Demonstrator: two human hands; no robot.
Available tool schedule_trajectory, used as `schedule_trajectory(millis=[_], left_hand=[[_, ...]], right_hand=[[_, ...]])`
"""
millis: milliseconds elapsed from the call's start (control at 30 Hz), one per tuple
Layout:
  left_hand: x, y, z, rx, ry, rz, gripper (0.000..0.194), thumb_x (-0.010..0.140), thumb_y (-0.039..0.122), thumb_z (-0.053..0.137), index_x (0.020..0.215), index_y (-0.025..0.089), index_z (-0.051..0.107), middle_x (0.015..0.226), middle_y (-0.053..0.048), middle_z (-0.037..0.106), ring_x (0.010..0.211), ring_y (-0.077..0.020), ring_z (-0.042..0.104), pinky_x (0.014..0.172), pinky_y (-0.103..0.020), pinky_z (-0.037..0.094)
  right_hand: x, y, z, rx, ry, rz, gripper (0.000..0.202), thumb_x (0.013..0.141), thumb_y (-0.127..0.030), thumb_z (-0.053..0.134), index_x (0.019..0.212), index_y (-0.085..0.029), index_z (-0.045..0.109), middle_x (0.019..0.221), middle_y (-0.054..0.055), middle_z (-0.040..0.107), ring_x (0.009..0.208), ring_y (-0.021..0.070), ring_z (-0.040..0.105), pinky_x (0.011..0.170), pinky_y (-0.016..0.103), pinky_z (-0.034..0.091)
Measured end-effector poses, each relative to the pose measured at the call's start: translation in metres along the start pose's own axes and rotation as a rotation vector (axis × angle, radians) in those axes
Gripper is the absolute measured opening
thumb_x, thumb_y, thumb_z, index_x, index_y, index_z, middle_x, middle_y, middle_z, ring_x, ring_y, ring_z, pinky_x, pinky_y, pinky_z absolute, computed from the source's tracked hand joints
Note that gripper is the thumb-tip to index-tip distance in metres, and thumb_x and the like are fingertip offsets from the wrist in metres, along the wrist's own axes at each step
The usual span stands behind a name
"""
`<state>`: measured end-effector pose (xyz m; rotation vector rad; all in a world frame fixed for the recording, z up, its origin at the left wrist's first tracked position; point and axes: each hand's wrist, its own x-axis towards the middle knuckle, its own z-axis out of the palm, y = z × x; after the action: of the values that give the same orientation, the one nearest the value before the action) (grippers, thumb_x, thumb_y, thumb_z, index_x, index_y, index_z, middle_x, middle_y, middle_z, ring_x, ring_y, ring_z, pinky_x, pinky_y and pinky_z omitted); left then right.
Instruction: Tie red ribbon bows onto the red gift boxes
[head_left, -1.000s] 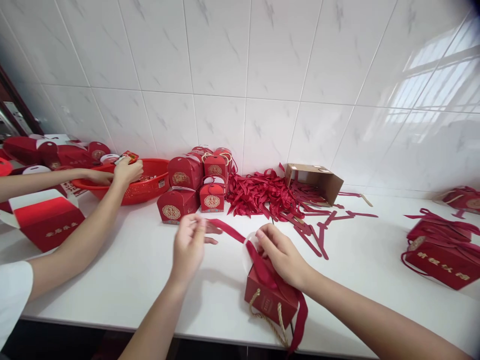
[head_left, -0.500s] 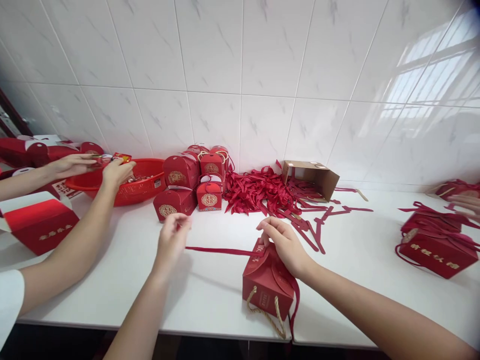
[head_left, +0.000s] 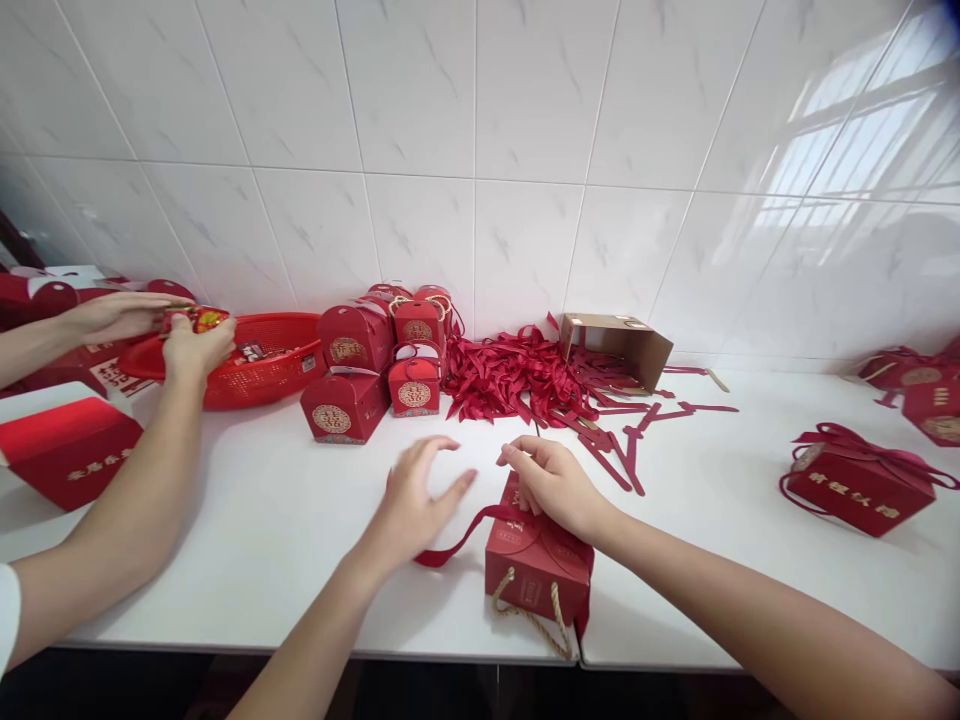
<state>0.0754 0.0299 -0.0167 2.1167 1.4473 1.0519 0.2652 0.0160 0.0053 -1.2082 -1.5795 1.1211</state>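
A red gift box point(head_left: 532, 580) with gold rope handles stands at the front edge of the table. Across its folded top runs a dark red ribbon point(head_left: 469, 535), slack in a curve toward my left hand point(head_left: 412, 505). Thumb and forefinger of that hand are apart, while the ribbon passes behind the palm and appears held by the other fingers, which are partly hidden. My right hand point(head_left: 559, 490) rests on the box top, fingers curled and closed over the ribbon there. The ribbon's other end hangs down the box's right side.
Left, another person's hands point(head_left: 195, 350) hold small packets over a red basket point(head_left: 262, 400). Finished-looking red boxes point(head_left: 352, 400), a ribbon heap point(head_left: 510, 375) and a cardboard box point(head_left: 645, 355) line the wall. Right stands a bow-tied box point(head_left: 862, 490); an open box point(head_left: 75, 460) stands far left.
My left hand has moved right toward the box and its thumb and forefinger have spread; the ribbon went from taut to slack. My right hand stays on the box. The hand at far right has left view.
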Motion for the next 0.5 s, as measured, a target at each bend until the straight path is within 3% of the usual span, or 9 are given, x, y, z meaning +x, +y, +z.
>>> schedule_trajectory(millis=[67,133,200,300,367,433,500], left_hand=[[-0.011,0.020,0.015,-0.325,-0.206,0.016,0.039,0.083,0.039,0.055,0.118,0.024,0.047,0.126,-0.009,0.051,0.117,-0.0236,0.049,0.098,-0.042,0.040],[-0.021,0.031,0.029,-0.473,-0.260,0.020,0.045,0.082,0.034,0.058,0.123,0.026,0.041,0.130,-0.009,0.046,0.119,-0.0225,0.048,0.097,-0.041,0.042],[-0.030,0.035,0.038,-0.458,-0.154,0.043,0.045,0.080,0.030,0.061,0.120,0.026,0.041,0.127,-0.008,0.046,0.119,-0.0224,0.046,0.099,-0.041,0.040],[-0.041,0.034,0.040,-0.297,0.128,0.142,0.026,0.078,0.027,0.062,0.099,0.024,0.047,0.107,-0.006,0.052,0.108,-0.0228,0.049,0.094,-0.039,0.040],[-0.050,0.034,0.034,-0.186,0.223,0.205,0.012,0.080,0.027,0.060,0.080,0.023,0.049,0.088,-0.004,0.053,0.092,-0.0220,0.052,0.084,-0.036,0.042],[-0.059,0.033,0.024,-0.100,0.165,0.220,0.020,0.084,0.027,0.053,0.066,0.022,0.047,0.071,-0.002,0.050,0.074,-0.0198,0.051,0.073,-0.033,0.041],[-0.066,0.031,0.015,-0.035,-0.010,0.175,0.032,0.088,0.029,0.046,0.057,0.022,0.046,0.058,-0.001,0.046,0.060,-0.0177,0.048,0.064,-0.031,0.039]], right_hand=[[-0.001,-0.001,-0.003,0.027,-0.115,-0.017,0.028,0.085,-0.045,0.052,0.080,-0.018,0.055,0.037,-0.009,0.043,0.036,0.0090,0.042,0.042,0.021,0.035],[-0.006,-0.004,-0.008,0.049,-0.205,-0.078,0.028,0.083,-0.046,0.054,0.079,-0.018,0.056,0.042,-0.007,0.047,0.039,0.0092,0.043,0.043,0.021,0.035],[-0.016,-0.009,-0.018,0.010,-0.133,-0.214,0.027,0.084,-0.043,0.055,0.076,-0.017,0.056,0.053,-0.004,0.053,0.048,0.0099,0.048,0.049,0.022,0.039],[-0.041,-0.017,-0.039,-0.155,0.047,-0.373,0.029,0.088,-0.037,0.050,0.067,-0.018,0.055,0.062,0.000,0.055,0.058,0.0114,0.048,0.057,0.024,0.040],[-0.061,-0.021,-0.056,-0.305,-0.016,-0.349,0.035,0.090,-0.035,0.045,0.060,-0.019,0.056,0.055,0.000,0.051,0.053,0.0115,0.044,0.053,0.025,0.037],[-0.081,-0.023,-0.071,-0.415,-0.147,-0.256,0.037,0.089,-0.032,0.044,0.060,-0.020,0.062,0.053,0.001,0.052,0.050,0.0123,0.044,0.051,0.025,0.037],[-0.097,-0.022,-0.081,-0.435,-0.242,-0.135,0.031,0.086,-0.027,0.048,0.064,-0.023,0.069,0.056,0.002,0.059,0.051,0.0144,0.048,0.053,0.026,0.041]])
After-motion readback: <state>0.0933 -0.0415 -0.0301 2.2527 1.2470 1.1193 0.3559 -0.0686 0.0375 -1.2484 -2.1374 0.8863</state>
